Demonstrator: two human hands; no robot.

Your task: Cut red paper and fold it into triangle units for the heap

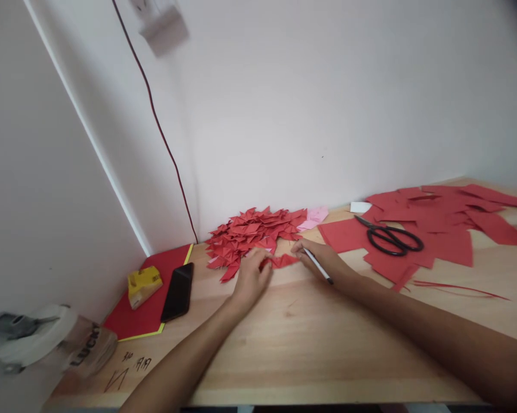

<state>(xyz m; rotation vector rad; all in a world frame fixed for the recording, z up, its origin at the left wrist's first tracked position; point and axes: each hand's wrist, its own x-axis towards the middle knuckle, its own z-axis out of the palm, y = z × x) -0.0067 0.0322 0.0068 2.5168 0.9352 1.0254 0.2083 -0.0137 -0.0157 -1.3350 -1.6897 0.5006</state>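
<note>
A small folded red paper piece (pixel 284 261) lies between my hands, just in front of a heap of folded red paper pieces (pixel 245 234). My left hand (pixel 253 275) pinches its left end between thumb and fingers. At its right end, the fingertips of my right hand (pixel 322 261) are closed, and a white pen (pixel 317 265) with a dark tip is held in that hand, slanting down to the right. Whether the right fingertips also grip the paper is too small to tell.
Black-handled scissors (pixel 390 238) rest on red paper sheets (pixel 445 249) at the right. Pink paper (pixel 314 218) lies behind. Leftward are a black phone (pixel 177 292), a yellow packet (pixel 144 285) on a red folder (pixel 147 321), and a clear LUCKY bottle (pixel 86 347).
</note>
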